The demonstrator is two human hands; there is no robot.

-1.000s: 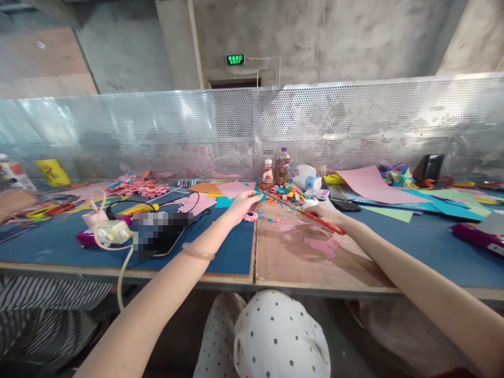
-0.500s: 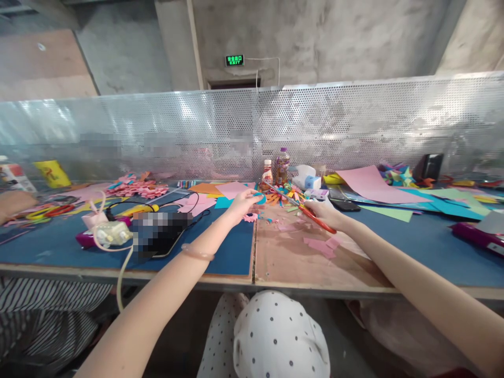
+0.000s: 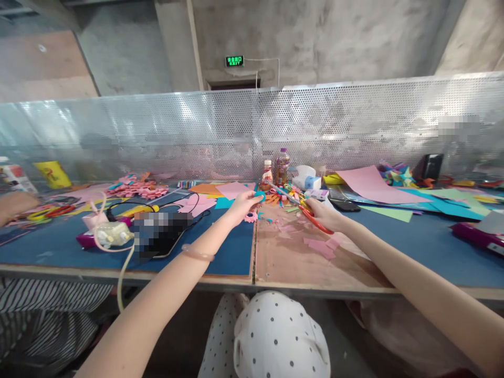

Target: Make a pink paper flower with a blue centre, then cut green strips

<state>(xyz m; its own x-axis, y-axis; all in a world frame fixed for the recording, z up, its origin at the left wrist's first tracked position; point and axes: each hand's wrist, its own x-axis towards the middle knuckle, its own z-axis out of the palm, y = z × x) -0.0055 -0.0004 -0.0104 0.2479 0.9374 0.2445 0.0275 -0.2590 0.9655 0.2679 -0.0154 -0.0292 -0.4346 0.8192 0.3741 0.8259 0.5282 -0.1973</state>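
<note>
Between the fingertips of my left hand (image 3: 241, 206) is a small piece of blue paper (image 3: 259, 196). My right hand (image 3: 323, 214) is closed round the orange handles of a pair of scissors (image 3: 293, 198), whose blades point left and away from me, toward the blue piece. The blades are close to the piece; whether they touch it I cannot tell. Under my left hand lies a pink paper cut-out (image 3: 251, 217). Pink paper scraps (image 3: 319, 245) lie on the bare wood in front of my right hand. Behind the scissors is a heap of coloured paper strips (image 3: 274, 198).
Two bottles, a sauce bottle (image 3: 267, 172) and a purple-capped bottle (image 3: 282, 167), stand by the perforated metal screen (image 3: 338, 126). A power strip (image 3: 112, 232) with cables and a dark phone-like device (image 3: 165, 241) lie left. Coloured paper sheets (image 3: 380, 185) lie right. Another person's hand (image 3: 18, 206) is far left.
The scissors have shifted slightly, and their blades sit a little lower. My left hand has barely moved and keeps the blue piece. The other person's hand at far left has shifted a little.
</note>
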